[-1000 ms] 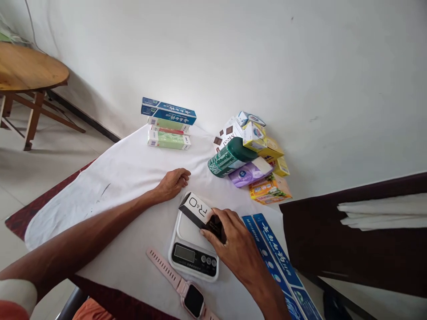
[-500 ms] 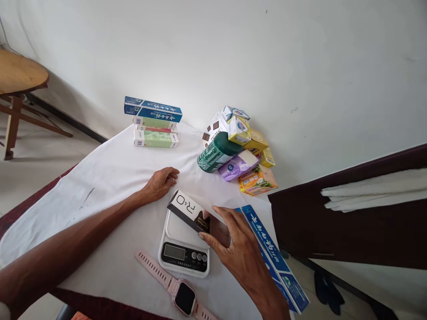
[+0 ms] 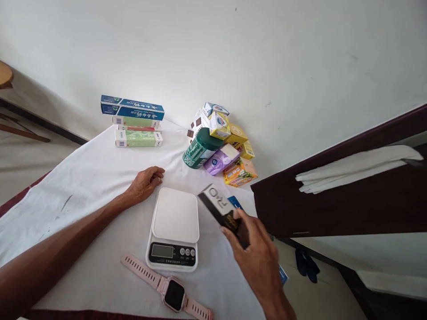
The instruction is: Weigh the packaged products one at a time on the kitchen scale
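My right hand [image 3: 256, 255] is closed on a black and white box marked R&O [image 3: 220, 209], held in the air just right of a white kitchen scale [image 3: 175, 226]. The scale's platform is bare. My left hand [image 3: 145, 183] rests on the white cloth [image 3: 83, 186] left of the scale's far corner, fingers loosely curled with nothing in them. A blue box [image 3: 235, 203] lies mostly hidden under the held box and my right hand.
A pink smartwatch [image 3: 167, 289] lies in front of the scale. A stack of long boxes [image 3: 133, 120] sits at the back left. A green bottle [image 3: 200, 149] and several small packets [image 3: 230, 146] pile against the wall. A dark wooden bench [image 3: 333, 195] with folded white cloth stands to the right.
My right hand lifted the R&O box off the scale and moved it to the right, over the blue box. My left hand stayed put. The camera view shifted right.
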`<state>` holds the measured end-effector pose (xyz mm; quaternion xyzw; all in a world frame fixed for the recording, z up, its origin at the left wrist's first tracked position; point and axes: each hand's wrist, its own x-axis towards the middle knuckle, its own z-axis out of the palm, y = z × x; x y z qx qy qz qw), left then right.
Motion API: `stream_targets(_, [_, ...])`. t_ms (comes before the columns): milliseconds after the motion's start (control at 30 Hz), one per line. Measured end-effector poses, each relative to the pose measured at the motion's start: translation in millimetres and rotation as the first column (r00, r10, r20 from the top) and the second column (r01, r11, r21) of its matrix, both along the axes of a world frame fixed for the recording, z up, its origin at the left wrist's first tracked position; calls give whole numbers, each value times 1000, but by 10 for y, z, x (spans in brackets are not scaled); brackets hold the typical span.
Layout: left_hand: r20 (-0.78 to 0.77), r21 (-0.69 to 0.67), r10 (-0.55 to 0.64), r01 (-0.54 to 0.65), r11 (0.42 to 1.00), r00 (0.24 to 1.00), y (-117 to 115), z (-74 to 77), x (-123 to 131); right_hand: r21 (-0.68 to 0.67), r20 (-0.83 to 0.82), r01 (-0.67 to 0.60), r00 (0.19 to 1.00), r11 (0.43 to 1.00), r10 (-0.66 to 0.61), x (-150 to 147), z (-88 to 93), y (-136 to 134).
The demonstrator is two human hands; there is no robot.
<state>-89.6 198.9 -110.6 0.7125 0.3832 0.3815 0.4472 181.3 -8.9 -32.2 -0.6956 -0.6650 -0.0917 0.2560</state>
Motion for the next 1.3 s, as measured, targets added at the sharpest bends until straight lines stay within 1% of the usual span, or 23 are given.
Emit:
stream_targets(100, [-6,-2,5,-5,1000,1000,-2,6,-2,-22,4,187,982,982,-187,402,47,-138])
stream_targets(200, [-17,-1,7,-7,1000,1000,1,13,-5,-92,-32,327,943,940,-331,683,-24,-240])
stream_targets(267, [-27,1,6,-6,1000,1000,5,14,-5,-171,-67,385,914,907,-401,779,-111,-277])
stream_targets(333, [-27,3,9,-8,1000,1000,7,12,-2,-237,-102,397,897,887,-429,819,-187,-296])
stream_targets(367, [-24,3,10,-10,1000,1000,7,10,0,-248,-114,391,897,886,-428,825,-210,-302])
stream_targets(433, [-18,2,15,-15,1000,1000,5,4,4,-220,-103,375,909,901,-404,815,-213,-309])
stream_targets(500, [-17,-3,14,-14,1000,1000,1,0,8,-137,-36,370,925,919,-378,770,-160,-307])
stream_targets(567, [-17,-3,10,-10,1000,1000,-3,-1,10,-11,56,353,934,935,-352,672,-71,-276])
stream_targets(633, [-15,5,10,-10,1000,1000,-4,-1,12,112,126,278,948,954,-291,505,20,-196])
stream_targets(700, [-16,20,14,-14,1000,1000,-5,-6,12,181,157,135,974,974,-164,272,86,-51])
stream_targets(767, [-19,41,20,-19,999,1000,-7,-19,12,189,158,-43,987,981,13,-7,118,163])
stream_targets(800, [-20,54,23,-22,998,1000,-9,-30,12,177,149,-131,983,975,105,-155,125,292])
stream_targets(900, [-14,97,29,-28,995,999,-18,-71,17,127,103,-352,935,927,340,-596,148,749])
stream_targets(967, [-8,128,34,-32,991,999,-19,-105,27,73,79,-451,892,890,445,-867,182,1098])
stream_targets(1033, [-2,157,39,-38,987,999,-11,-142,43,-11,80,-503,861,864,502,-1115,231,1478])
stream_targets(1133, [2,190,33,-33,981,999,13,-196,71,-113,119,-521,838,846,532,-1448,313,2109])
stream_targets(1300, [-3,201,13,-12,979,1000,21,-243,100,-181,186,-497,830,848,526,-1913,419,3232])
